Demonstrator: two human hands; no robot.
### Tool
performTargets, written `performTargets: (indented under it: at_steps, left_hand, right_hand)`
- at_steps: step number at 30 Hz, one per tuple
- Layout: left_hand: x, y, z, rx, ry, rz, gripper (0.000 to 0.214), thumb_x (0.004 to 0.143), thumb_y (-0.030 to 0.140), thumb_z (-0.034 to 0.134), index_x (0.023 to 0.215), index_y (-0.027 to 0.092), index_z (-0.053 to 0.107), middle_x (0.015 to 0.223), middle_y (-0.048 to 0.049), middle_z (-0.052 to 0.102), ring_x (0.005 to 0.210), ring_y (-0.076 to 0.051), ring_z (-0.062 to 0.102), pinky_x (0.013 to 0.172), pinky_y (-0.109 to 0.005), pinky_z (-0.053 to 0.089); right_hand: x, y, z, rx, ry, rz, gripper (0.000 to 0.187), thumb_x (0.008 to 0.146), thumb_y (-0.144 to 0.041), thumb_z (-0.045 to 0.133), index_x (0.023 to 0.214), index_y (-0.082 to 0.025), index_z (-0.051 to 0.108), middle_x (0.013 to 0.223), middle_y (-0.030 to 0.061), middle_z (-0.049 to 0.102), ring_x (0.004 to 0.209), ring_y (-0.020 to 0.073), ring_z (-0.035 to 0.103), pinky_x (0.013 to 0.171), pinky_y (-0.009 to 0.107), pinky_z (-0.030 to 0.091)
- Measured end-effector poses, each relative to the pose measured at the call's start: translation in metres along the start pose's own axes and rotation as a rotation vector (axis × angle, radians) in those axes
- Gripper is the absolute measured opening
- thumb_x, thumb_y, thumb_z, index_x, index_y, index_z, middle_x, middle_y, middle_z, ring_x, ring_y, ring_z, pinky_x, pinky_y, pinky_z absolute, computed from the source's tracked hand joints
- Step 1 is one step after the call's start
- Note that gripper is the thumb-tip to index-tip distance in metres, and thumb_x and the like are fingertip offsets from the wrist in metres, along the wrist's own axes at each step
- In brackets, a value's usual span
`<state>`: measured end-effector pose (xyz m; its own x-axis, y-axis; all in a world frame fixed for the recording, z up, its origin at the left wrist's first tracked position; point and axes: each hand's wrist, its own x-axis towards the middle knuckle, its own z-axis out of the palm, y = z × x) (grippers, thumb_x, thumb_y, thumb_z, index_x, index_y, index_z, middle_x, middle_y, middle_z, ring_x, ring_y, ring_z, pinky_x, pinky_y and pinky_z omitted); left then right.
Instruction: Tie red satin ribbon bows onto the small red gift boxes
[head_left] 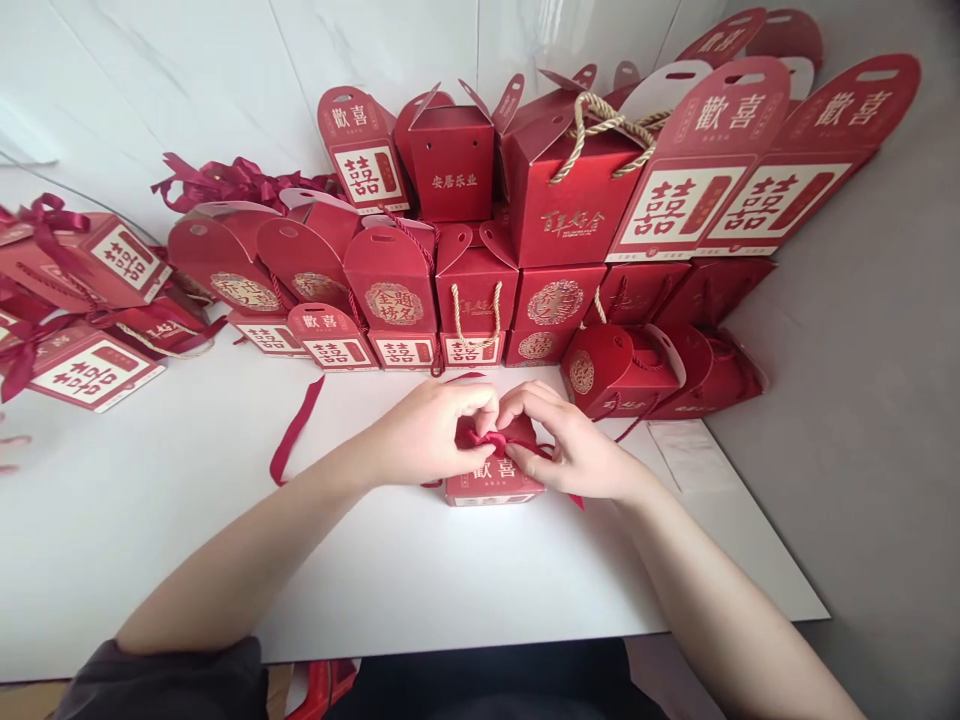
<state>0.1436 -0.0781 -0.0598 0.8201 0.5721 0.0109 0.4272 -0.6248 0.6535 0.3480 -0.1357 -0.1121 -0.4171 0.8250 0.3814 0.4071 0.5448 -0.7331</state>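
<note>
A small red gift box [495, 484] with white Chinese characters on its top sits on the white table in front of me. Over it, a dark red ribbon [491, 437] is looped at the top of the box. My left hand [431, 430] pinches the ribbon from the left, thumb and fingers pressed together. From the right, my right hand [574, 445] pinches the ribbon too, its fingers bent. Ribbon ends stick out at the box's right side. Part of the box and the knot is hidden behind my fingers.
Red gift boxes [390, 275] stand stacked along the wall. Boxes tied with ribbons [94, 375] lie at the left. A loose ribbon strip [298, 430] rests left of my hands. Behind is a ribbon pile [225, 183]. A grey wall [862, 350] bounds the table [360, 580] at right.
</note>
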Motion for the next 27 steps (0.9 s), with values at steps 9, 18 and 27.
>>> performTargets:
  at_steps: [9,18,27]
  left_hand:
    - [-0.014,-0.003,0.042,0.407,0.475,0.2,0.017,0.085,0.004,0.05,0.086,0.019,0.058,0.086,0.0002,0.062,0.076,-0.011,0.06,0.07,-0.024,0.047]
    - [-0.013,-0.013,0.043,0.211,0.544,0.244,0.015,0.086,0.004,0.053,0.08,0.017,0.055,0.086,-0.0007,0.058,0.078,-0.009,0.059,0.072,-0.021,0.049]
    - [-0.013,-0.013,0.044,0.127,0.516,0.21,0.017,0.085,0.004,0.053,0.091,0.02,0.052,0.086,0.0002,0.059,0.078,-0.011,0.057,0.073,-0.024,0.05]
  right_hand:
    - [-0.001,-0.001,-0.001,0.022,-0.005,0.006,0.011,0.087,-0.012,0.06,0.092,-0.021,0.058,0.095,0.0032,0.058,0.093,0.0188,0.054,0.086,0.033,0.045]
    - [0.002,0.0,0.008,0.244,0.119,0.272,0.009,0.09,-0.032,0.064,0.09,-0.024,0.068,0.124,0.006,0.059,0.125,0.0229,0.051,0.109,0.042,0.034]
    - [0.002,0.008,0.011,0.479,0.139,0.295,0.01,0.083,-0.032,0.072,0.085,-0.023,0.073,0.122,0.0057,0.065,0.117,0.0233,0.06,0.107,0.043,0.04]
